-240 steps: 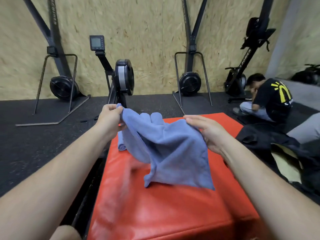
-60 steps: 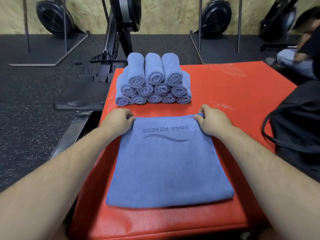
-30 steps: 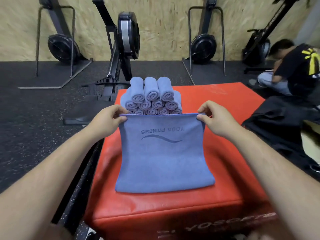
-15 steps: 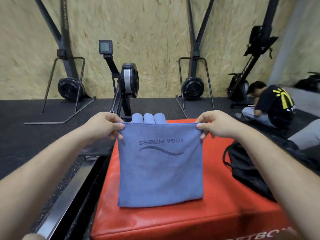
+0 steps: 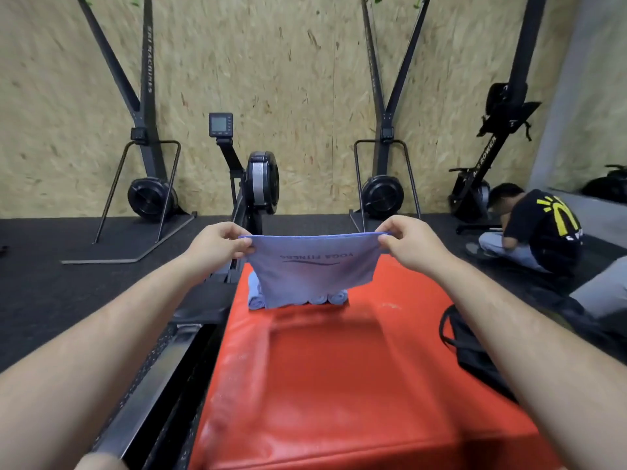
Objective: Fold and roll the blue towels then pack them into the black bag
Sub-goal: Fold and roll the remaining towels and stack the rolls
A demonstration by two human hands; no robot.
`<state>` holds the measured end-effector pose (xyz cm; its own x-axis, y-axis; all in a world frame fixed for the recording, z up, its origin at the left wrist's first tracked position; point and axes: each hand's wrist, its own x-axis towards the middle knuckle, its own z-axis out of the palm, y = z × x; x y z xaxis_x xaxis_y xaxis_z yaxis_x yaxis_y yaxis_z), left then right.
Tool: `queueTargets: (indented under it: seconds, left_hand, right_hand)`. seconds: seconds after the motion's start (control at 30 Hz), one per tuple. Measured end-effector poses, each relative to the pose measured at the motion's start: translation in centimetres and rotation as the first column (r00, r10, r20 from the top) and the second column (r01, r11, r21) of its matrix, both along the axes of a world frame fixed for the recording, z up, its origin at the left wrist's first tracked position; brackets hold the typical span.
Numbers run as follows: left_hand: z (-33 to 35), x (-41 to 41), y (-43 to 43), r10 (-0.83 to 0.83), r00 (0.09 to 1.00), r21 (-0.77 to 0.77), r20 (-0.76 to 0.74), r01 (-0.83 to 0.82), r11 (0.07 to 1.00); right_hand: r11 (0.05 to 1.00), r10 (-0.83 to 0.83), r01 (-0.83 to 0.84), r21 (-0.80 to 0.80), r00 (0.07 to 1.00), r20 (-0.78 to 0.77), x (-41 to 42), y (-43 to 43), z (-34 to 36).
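Grip is a corner pinch only: your left hand (image 5: 217,245) and right hand (image 5: 410,247) each nip one top corner of the folded Yoga Fitness towel (image 5: 312,276) between thumb and fingers, and the cloth hangs free below your fingertips.

Risk one: the layers may slip apart inside the pinch and spoil the fold.

Risk two: the stack of rolled towels (image 5: 256,298) sits beneath your fingers, partly hidden by the hem. A careless lowering could topple it. Whether hem and stack touch cannot be told.

Lay the towel on the red pad (image 5: 339,385), on your side of the stack. The black bag (image 5: 475,354) lies below and outside your right fingers, its contents hidden.
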<state>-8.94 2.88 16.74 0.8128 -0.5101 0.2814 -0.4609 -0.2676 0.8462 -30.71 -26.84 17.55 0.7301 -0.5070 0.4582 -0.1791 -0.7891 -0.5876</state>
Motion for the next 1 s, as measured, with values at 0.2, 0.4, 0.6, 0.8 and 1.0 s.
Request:
queueTargets:
  seconds: [0.2, 0.4, 0.6, 0.8, 1.0]
  left_hand:
    - [-9.3, -2.6, 2.3, -0.002, 1.000, 0.208, 0.023, -0.002, 0.978]
    - [-16.5, -4.5, 5.3, -0.086, 0.980, 0.348, -0.178, 0.144, 0.926]
    - [-16.2, -5.4, 5.4, -0.136, 0.966, 0.361, -0.218, 0.209, 0.909]
    - [-15.7, -3.7, 3.3, -0.116, 0.972, 0.338, -0.203, 0.181, 0.924]
    - [-16.9, -0.2, -0.4, -0.059, 0.980, 0.349, -0.188, 0.122, 0.929]
  right_hand:
    - [0.999, 0.048, -0.047, 0.008, 0.980, -0.191, -3.0, 1.2, -9.5]
    - [0.977, 0.200, -0.161, 0.137, 0.911, -0.360, -6.3, 2.2, -17.7]
    - [0.930, 0.322, -0.202, 0.309, 0.852, -0.412, -7.3, 1.4, -18.4]
    - [0.953, 0.268, -0.173, 0.250, 0.867, -0.420, -4.8, -0.1, -17.6]
    - [0.984, 0.150, -0.085, 0.156, 0.866, -0.477, -1.0, -1.7, -17.8]
